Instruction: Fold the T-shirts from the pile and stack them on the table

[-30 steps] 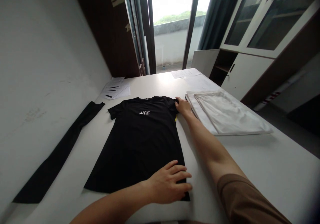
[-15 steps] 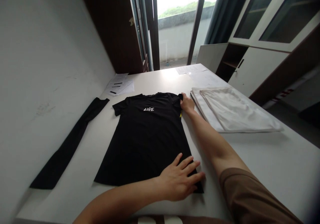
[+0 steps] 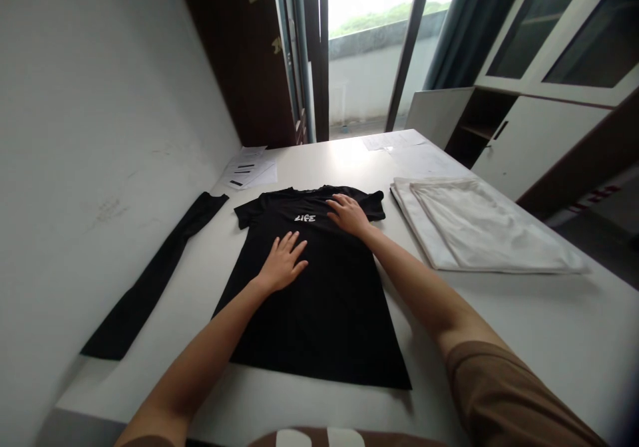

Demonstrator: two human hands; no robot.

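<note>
A black T-shirt with small white lettering on its chest lies spread flat on the white table, its neckline at the far end and its hem towards me. My left hand rests palm down on the middle of the shirt, fingers spread. Farther up, my right hand lies flat on the upper chest, just right of the lettering, its fingers stretched out. Neither hand grips the cloth. The shirt's right-side sleeve is laid out beyond my right wrist.
Folded black cloth lies in a long strip by the wall at left. A folded white cloth sits to the right of the shirt. Paper sheets lie at the far left, more papers at the back. Cabinets stand at the right.
My right hand has let go of the right-side sleeve and moved left onto the chest. My left hand has gone from the near right hem up to the shirt's middle.
</note>
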